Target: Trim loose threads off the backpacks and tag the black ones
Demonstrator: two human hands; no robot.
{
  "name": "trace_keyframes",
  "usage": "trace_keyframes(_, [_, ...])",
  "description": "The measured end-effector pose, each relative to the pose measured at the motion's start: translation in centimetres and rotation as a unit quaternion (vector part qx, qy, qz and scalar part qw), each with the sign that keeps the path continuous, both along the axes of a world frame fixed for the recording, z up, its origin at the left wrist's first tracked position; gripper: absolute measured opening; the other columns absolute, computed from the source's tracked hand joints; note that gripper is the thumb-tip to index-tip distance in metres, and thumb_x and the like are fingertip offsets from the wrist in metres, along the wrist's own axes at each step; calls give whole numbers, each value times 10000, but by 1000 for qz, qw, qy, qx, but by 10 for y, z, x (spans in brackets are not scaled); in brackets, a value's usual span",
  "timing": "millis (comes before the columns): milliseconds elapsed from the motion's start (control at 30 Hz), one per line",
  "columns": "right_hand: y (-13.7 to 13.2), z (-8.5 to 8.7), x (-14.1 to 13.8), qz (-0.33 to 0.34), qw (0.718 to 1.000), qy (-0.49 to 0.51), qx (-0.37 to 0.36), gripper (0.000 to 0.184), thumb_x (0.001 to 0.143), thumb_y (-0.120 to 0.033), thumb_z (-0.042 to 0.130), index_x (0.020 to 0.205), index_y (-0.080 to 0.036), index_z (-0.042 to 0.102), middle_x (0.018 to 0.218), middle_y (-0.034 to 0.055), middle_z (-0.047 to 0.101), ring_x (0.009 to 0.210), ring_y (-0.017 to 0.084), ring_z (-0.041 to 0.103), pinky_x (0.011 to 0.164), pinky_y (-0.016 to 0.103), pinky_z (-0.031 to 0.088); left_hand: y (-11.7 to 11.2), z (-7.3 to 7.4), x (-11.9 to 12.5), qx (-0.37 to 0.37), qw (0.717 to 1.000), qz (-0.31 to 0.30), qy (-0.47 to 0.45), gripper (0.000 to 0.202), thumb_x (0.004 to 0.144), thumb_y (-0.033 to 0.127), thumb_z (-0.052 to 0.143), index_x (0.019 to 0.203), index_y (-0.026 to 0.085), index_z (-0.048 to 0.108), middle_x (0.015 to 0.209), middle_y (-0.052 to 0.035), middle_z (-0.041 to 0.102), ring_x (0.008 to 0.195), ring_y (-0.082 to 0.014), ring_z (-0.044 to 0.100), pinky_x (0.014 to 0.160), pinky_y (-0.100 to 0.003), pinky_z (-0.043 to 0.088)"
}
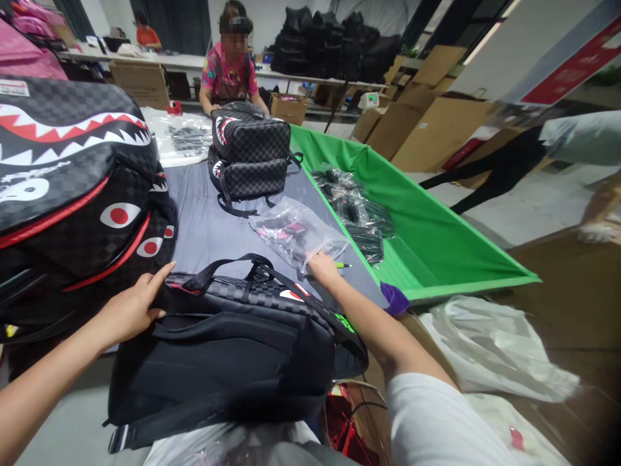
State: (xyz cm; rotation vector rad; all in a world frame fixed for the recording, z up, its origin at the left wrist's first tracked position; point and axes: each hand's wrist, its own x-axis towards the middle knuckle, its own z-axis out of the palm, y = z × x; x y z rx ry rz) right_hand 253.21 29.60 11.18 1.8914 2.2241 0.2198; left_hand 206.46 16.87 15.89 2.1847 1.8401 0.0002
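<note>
A black backpack (pixel 233 356) with a checkered front lies nearest me, its plain padded back toward me. My left hand (pixel 133 307) is at its left top corner, index finger stretched out and thumb apart. Beyond the backpack, my right hand (pixel 323 268) is closed at the near edge of a clear plastic bag (pixel 295 230) holding small pink and dark items. A yellow-green pen-like tool (pixel 343 265) shows just right of that hand; whether the hand touches it I cannot tell.
Large shark-face backpacks (pixel 72 175) are piled at left. Across the grey table (pixel 204 213), a co-worker (pixel 230 77) stands behind stacked checkered backpacks (pixel 255 152). A green fabric bin (pixel 422 226) at right holds plastic-wrapped black items (pixel 359 213). White plastic (pixel 499 349) lies at lower right.
</note>
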Motion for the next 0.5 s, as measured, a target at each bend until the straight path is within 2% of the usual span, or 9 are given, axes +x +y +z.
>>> trace_keyframes(133, [-16, 9, 10, -21, 1000, 19, 12, 392, 972, -125, 365, 1313, -129, 557, 1175, 172, 656, 1116, 231, 587, 864, 261, 427, -1, 0, 0, 3, 1000, -5, 5, 862, 857, 349, 475, 1564, 315, -17, 1152, -96, 490, 866, -254, 636, 684, -312, 463])
trace_keyframes(200, [-25, 17, 18, -49, 998, 25, 23, 368, 985, -175, 369, 1273, -141, 597, 1196, 171, 654, 1139, 241, 582, 869, 272, 421, 0, -2, -3, 10, 1000, -4, 5, 868, 855, 354, 488, 1564, 330, -12, 1163, -98, 501, 873, -267, 644, 683, -322, 471])
trace_keyframes(300, [-37, 30, 30, -121, 992, 34, 31, 321, 975, -266, 432, 1162, -151, 666, 1090, 166, 702, 1011, 261, 647, 777, 296, 435, 3, -4, -7, 7, 1000, -1, 0, 883, 851, 365, 509, 1564, 344, -13, 1237, -111, 510, 900, -292, 658, 695, -350, 497])
trace_keyframes(367, [-45, 41, 38, -173, 983, 43, 38, 297, 951, -296, 480, 1101, -149, 690, 1030, 157, 724, 937, 257, 672, 703, 290, 429, 0, 1, -4, 23, 1000, -6, -1, 902, 840, 346, 536, 1568, 323, 6, 1371, -143, 460, 1049, -342, 635, 774, -395, 519])
trace_keyframes(433, [-55, 53, 44, -213, 975, 52, 43, 286, 944, -316, 491, 1028, -151, 710, 993, 144, 735, 909, 246, 681, 659, 280, 422, -14, 14, 7, 98, 995, -17, -1, 875, 856, 313, 526, 1572, 289, 25, 1531, -160, 314, 1305, -405, 472, 951, -491, 476])
trace_keyframes(500, [-70, 65, 41, -235, 966, 85, 73, 298, 947, -334, 482, 976, -160, 722, 947, 129, 742, 887, 245, 684, 654, 285, 428, -43, 30, 24, 176, 983, -36, -32, 839, 890, 327, 488, 1571, 301, -1, 1609, -107, 207, 1452, -400, 257, 1085, -578, 363])
